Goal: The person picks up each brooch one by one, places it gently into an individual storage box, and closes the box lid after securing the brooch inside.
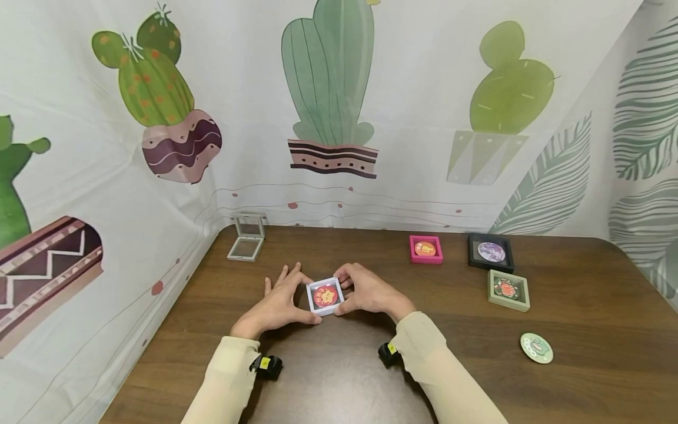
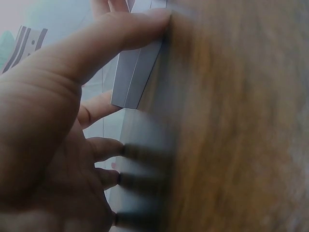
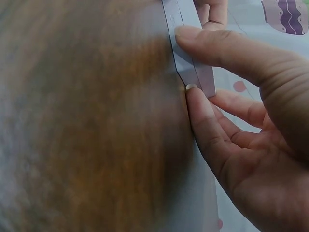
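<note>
A small white square display case (image 1: 311,303) lies on the table between my hands, with a round red badge (image 1: 325,296) bearing a yellow star inside it. My left hand (image 1: 275,307) holds its left side, thumb at the near edge and index finger toward the far corner, the other fingers spread on the table. On the right side, my right hand (image 1: 369,290) grips the case between thumb and fingers. The left wrist view shows the left thumb along the case's side wall (image 2: 129,77). In the right wrist view a right fingertip sits at the case's lower corner (image 3: 197,76).
An opened grey case (image 1: 246,248) stands at the back left. Toward the back right are a pink case (image 1: 426,259), a black case (image 1: 507,264) and a pale green case (image 1: 507,301), each with a badge. A loose green round badge (image 1: 537,348) lies nearer on the right.
</note>
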Motion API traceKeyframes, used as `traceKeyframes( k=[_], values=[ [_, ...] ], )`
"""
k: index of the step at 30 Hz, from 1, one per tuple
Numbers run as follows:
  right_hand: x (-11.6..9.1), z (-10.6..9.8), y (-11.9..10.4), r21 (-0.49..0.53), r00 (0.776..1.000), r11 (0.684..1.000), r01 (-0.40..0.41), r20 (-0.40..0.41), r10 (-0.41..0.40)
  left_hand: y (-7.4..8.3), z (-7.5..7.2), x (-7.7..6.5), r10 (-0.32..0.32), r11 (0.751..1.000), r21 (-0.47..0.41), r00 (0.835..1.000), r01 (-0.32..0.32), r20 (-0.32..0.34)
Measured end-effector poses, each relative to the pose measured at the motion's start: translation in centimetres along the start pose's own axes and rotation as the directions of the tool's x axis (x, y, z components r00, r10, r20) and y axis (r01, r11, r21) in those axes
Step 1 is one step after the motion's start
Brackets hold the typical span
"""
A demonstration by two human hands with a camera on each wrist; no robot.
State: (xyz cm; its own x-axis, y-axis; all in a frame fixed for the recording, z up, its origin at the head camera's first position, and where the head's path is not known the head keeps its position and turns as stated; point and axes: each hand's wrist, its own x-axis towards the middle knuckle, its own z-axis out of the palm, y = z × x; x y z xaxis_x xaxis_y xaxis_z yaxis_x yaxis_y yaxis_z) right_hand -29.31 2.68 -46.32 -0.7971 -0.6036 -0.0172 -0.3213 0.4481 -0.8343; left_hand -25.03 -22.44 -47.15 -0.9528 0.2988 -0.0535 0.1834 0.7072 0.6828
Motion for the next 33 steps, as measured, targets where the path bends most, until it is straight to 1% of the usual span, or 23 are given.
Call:
traceKeyframes(
  k=[6,13,18,25,30,33],
  values=[
    [-0.03,0.05,-0.01,0.011,1.0,1.0,0.002,-0.003,-0.002,-0.13,0.09,0.07,0.001,1.0,0.005,1.0,-0.001,-0.001],
    [-0.14,0.27,0.18,0.028,0.999,0.999,0.039,0.012,-0.04,-0.26,0.18,0.02,-0.005,1.0,-0.002,1.0,0.005,0.001],
    [-0.35,0.17,-0.06,0.006,0.999,0.999,0.051,-0.004,-0.051,-0.13,0.09,0.04,-0.002,1.0,-0.01,1.0,0.002,0.006],
    [-0.62,-0.04,-0.29,-0.025,0.999,0.999,0.025,-0.029,-0.026,-0.03,0.03,0.5,0.007,1.0,-0.017,1.0,-0.007,0.018],
    [-0.84,0.27,-0.45,-0.054,1.0,0.998,-0.01,-0.03,0.009,-0.38,0.06,0.27,0.018,1.0,-0.008,0.999,-0.018,0.028],
    [-0.87,0.52,-0.61,-0.076,0.999,0.997,-0.02,-0.027,0.018,-0.78,0.03,0.06,0.026,1.0,-0.012,0.999,-0.026,0.019]
  ],
)
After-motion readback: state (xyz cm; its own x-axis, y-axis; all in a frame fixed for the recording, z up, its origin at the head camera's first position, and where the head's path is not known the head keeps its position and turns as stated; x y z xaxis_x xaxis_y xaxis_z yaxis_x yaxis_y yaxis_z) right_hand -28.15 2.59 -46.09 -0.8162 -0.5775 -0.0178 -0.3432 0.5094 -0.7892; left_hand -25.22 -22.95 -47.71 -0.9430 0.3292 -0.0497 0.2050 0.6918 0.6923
